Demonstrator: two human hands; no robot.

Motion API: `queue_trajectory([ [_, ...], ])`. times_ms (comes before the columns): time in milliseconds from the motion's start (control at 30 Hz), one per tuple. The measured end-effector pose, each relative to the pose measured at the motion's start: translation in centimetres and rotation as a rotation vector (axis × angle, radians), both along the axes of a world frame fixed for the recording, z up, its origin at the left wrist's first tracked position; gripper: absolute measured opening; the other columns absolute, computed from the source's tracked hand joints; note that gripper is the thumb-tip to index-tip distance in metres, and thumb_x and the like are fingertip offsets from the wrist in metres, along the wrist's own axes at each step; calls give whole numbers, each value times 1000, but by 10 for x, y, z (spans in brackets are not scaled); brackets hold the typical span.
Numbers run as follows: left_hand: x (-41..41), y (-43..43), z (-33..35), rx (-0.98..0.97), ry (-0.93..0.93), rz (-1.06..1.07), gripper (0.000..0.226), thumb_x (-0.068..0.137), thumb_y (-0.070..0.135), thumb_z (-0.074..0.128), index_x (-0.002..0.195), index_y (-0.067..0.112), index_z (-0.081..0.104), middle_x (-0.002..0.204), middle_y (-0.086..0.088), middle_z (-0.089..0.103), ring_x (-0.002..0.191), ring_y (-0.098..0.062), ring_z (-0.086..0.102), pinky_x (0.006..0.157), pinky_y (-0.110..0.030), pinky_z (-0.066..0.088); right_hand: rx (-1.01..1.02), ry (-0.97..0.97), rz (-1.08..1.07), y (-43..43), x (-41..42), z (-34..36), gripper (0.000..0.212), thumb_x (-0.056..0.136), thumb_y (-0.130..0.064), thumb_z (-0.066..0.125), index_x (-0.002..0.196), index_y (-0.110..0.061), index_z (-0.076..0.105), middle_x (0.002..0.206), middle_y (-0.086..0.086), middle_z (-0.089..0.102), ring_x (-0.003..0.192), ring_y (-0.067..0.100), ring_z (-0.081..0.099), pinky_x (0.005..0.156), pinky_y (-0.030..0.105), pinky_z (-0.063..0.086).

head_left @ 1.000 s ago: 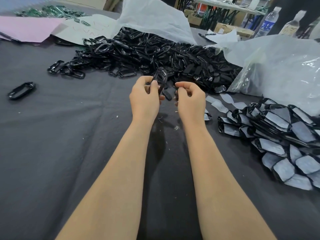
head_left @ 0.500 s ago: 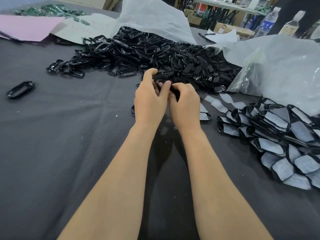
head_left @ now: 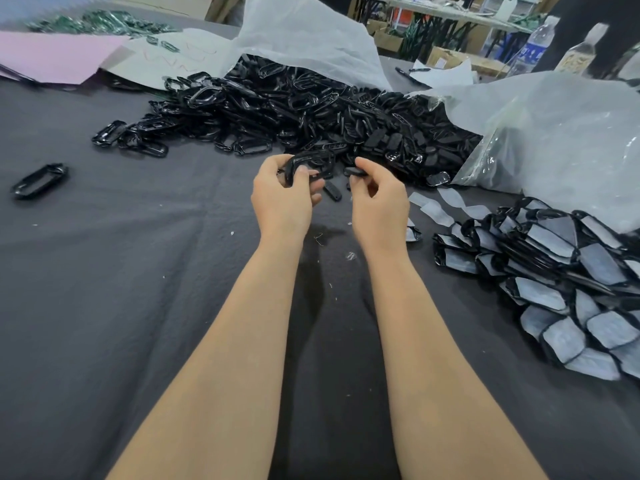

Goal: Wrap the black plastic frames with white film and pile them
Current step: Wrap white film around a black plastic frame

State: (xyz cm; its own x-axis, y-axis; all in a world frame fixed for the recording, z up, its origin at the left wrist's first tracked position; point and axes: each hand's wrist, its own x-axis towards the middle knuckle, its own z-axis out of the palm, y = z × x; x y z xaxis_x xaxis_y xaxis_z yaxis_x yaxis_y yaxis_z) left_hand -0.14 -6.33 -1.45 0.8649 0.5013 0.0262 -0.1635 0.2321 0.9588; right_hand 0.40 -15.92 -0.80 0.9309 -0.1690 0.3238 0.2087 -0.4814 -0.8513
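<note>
One frame (head_left: pixel 311 162) half behind left hand (head_left: pixel 282 199)

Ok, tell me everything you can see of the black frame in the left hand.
The black frame is a glossy, elongated plastic loop with an open middle, bare of white film. The left hand grips one end, fingers curled round the rim, holding it raised before the heap of loose frames. The right hand is apart from it.

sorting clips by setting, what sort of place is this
Probably a small factory or packing workshop: a heap of loose black plastic frames lies on the dark cloth-covered table, a pile of frames wrapped in white film sits to the right, and brown cardboard boxes stand behind.
</note>
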Motion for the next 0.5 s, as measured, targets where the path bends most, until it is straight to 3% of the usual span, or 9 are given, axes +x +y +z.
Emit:
queue_trajectory([
  [100, 0, 0, 0, 9, -1, -6, 17, 99, 8, 47, 98, 25, 51, 89, -1, 67, 74, -10, 71, 60, -18, 52, -84, -106, -18, -1, -1, -2, 27, 99, -16, 48, 122, -15, 62, 108, 10, 55, 83, 5, 49, 79, 10, 36],
  [167, 0, 0, 0, 40, 1, -10, 22, 101, 9, 44, 93, 28, 53, 87, 1, 67, 75, -12, 70, 61, -20, 53, -112, -113, -2, -1, -1, -1, 29, 100, -17, 44, 124, -10, 60, 111, 10, 53, 90, 13, 54, 85, 14, 38],
  [233, 0, 0, 0, 79, -5, -20, 28, 101, 8, 42, 89, 30, 54, 85, 3, 67, 75, -13, 70, 65, -22, 54, -140, -96, 61, 1, -1, 0, 30, 100, -12, 41, 125, -7, 58, 110, 12, 60, 97, 24, 59, 92, 30, 45],
  [333, 0, 0, -1, 139, -8, -32, 26, 101, 8, 41, 95, 27, 57, 86, 3, 67, 75, -12, 70, 66, -24, 55, -169, -88, 130, 2, -4, 2, 33, 97, -7, 46, 129, -9, 53, 108, 6, 63, 98, 19, 59, 88, 21, 43],
  [433, -1, -1, -1, 219, -4, -40, 24, 101, 9, 41, 101, 25, 59, 92, 2, 68, 78, -10, 71, 71, -29, 58, -85, -80, 143, 1, -6, 2, 14, 93, -7, 55, 106, -13, 54, 85, -3, 62, 80, 15, 60, 74, 23, 47],
  [500, -2, -2, 0, 259, -1, -53, 24, 100, 10, 42, 98, 28, 58, 98, -1, 69, 85, -15, 71, 80, -38, 58, -56, -93, 132, 0, -6, 2, 10, 93, -8, 55, 97, -17, 55, 81, -2, 64, 77, 16, 62, 73, 24, 49],
])
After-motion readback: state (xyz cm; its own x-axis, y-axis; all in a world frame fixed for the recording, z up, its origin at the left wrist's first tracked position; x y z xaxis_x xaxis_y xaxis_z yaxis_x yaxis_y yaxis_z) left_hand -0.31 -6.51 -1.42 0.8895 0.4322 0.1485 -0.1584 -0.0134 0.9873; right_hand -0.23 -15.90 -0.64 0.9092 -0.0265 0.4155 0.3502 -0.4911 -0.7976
